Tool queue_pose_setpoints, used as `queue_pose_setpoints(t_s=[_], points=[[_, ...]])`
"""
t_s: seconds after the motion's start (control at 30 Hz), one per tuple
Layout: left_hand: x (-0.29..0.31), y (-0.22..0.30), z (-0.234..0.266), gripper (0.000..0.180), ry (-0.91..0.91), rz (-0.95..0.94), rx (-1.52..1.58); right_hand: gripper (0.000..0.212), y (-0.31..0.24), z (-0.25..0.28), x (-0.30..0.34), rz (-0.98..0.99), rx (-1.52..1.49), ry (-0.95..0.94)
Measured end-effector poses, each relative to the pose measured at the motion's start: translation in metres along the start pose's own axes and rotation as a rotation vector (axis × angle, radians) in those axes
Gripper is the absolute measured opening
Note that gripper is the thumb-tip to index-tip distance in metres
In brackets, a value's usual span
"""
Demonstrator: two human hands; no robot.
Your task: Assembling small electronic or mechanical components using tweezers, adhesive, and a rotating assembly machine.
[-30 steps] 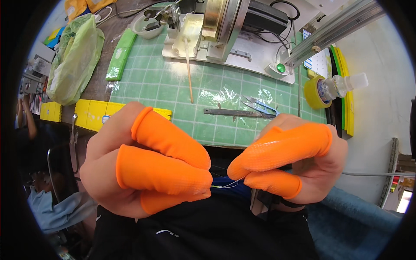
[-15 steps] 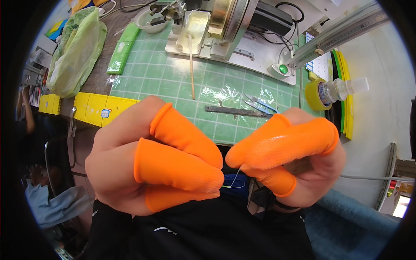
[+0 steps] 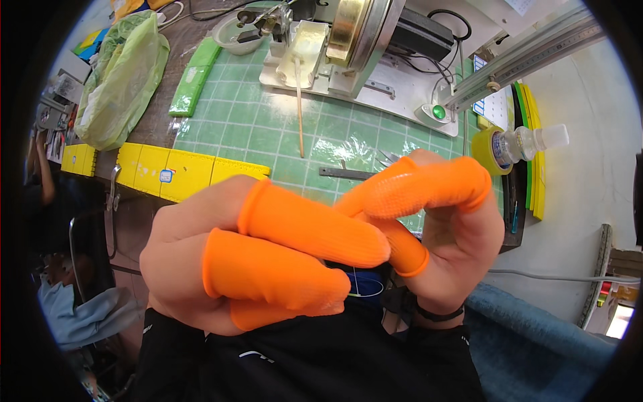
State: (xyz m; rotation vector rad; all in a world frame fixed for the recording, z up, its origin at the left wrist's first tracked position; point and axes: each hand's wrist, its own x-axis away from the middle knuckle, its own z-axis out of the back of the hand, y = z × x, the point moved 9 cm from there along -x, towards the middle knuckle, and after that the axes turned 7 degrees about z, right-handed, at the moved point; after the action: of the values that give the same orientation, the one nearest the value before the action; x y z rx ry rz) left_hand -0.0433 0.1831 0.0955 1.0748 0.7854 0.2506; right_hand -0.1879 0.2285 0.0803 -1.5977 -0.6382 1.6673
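Observation:
Orange rubber finger cots cover the fingertips of both hands. My left hand (image 3: pixel 268 258) is closed in a pinch, its upper covered finger stretched across toward the right fingertips. A thin pale thread or fine wire (image 3: pixel 365 295) leaves the left pinch and curves in a small loop below it. Its other end rises behind the left finger toward my right hand (image 3: pixel 429 208). Those right fingertips are pressed together in a pinch, partly hidden behind the left finger. What sits inside either pinch is covered by the cots.
Beyond the hands is a green tiled mat (image 3: pixel 228 124) with a thin wooden stick (image 3: pixel 301 127), a dark metal strip (image 3: pixel 341 173) and partly hidden scissors (image 3: pixel 387 158). A machine base (image 3: pixel 402 100) stands behind. Yellow strip (image 3: pixel 187 171) edges the bench; a clear bottle (image 3: pixel 526 141) stands right.
My right hand has moved left and up, now overlapping behind the left fingers. The upper left finger has stretched out to the right. The thread loop has shifted slightly.

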Motion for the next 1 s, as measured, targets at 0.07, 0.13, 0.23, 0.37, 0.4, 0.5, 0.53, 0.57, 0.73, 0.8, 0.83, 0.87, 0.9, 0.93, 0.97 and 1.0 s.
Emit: queue_pose_setpoints(t_s=[0.07, 0.13, 0.23, 0.37, 0.4, 0.5, 0.53, 0.57, 0.73, 0.8, 0.83, 0.87, 0.9, 0.93, 0.97, 1.0], points=[[-0.001, 0.000, -0.004, 0.025, -0.023, -0.017, 0.077, 0.028, 0.004, -0.004, -0.001, -0.032, 0.032, -0.062], [0.000, -0.001, -0.007, 0.025, -0.047, 0.007, 0.088, 0.028, 0.006, -0.008, -0.001, -0.041, 0.022, -0.085], [0.002, -0.002, -0.005, 0.024, -0.049, 0.012, 0.058, 0.028, 0.008, -0.009, -0.001, -0.035, 0.050, -0.074], [-0.001, 0.003, -0.001, 0.025, -0.038, 0.013, 0.049, 0.032, -0.008, 0.014, -0.003, 0.064, 0.175, 0.042], [-0.002, 0.005, -0.002, 0.026, -0.032, 0.000, 0.019, 0.043, -0.015, 0.020, -0.001, 0.121, 0.144, 0.011], [0.004, 0.006, 0.000, 0.027, 0.028, 0.009, -0.017, 0.050, -0.029, 0.005, -0.005, 0.147, 0.097, -0.322], [0.005, 0.006, 0.001, 0.027, 0.066, 0.023, -0.016, 0.050, -0.029, 0.003, -0.004, 0.108, 0.107, -0.316], [0.004, 0.007, 0.000, 0.027, 0.068, 0.023, -0.017, 0.050, -0.035, 0.000, -0.004, 0.109, 0.106, -0.317], [0.005, 0.008, 0.001, 0.026, 0.111, 0.001, -0.029, 0.035, -0.021, -0.002, 0.004, -0.123, 0.237, -0.221], [0.005, 0.008, -0.001, 0.024, 0.133, 0.005, -0.051, 0.032, -0.021, -0.004, 0.003, -0.131, 0.243, -0.228], [0.006, 0.008, 0.000, 0.022, 0.156, 0.009, -0.073, 0.029, -0.021, -0.005, 0.002, -0.139, 0.247, -0.235], [0.007, 0.008, 0.000, 0.022, 0.157, 0.009, -0.073, 0.029, -0.022, -0.004, 0.000, -0.139, 0.248, -0.236], [0.009, 0.005, 0.001, 0.019, 0.160, 0.057, -0.049, 0.028, -0.025, -0.005, -0.003, -0.127, 0.251, -0.274], [0.009, 0.001, 0.002, 0.017, 0.161, 0.106, -0.025, 0.026, -0.027, -0.005, -0.004, -0.116, 0.256, -0.313], [0.010, 0.000, 0.002, 0.017, 0.163, 0.106, -0.024, 0.026, -0.028, -0.003, -0.003, -0.116, 0.255, -0.314], [0.009, 0.001, 0.002, 0.018, 0.170, 0.096, -0.027, 0.028, -0.028, -0.003, -0.001, -0.144, 0.203, -0.336]])
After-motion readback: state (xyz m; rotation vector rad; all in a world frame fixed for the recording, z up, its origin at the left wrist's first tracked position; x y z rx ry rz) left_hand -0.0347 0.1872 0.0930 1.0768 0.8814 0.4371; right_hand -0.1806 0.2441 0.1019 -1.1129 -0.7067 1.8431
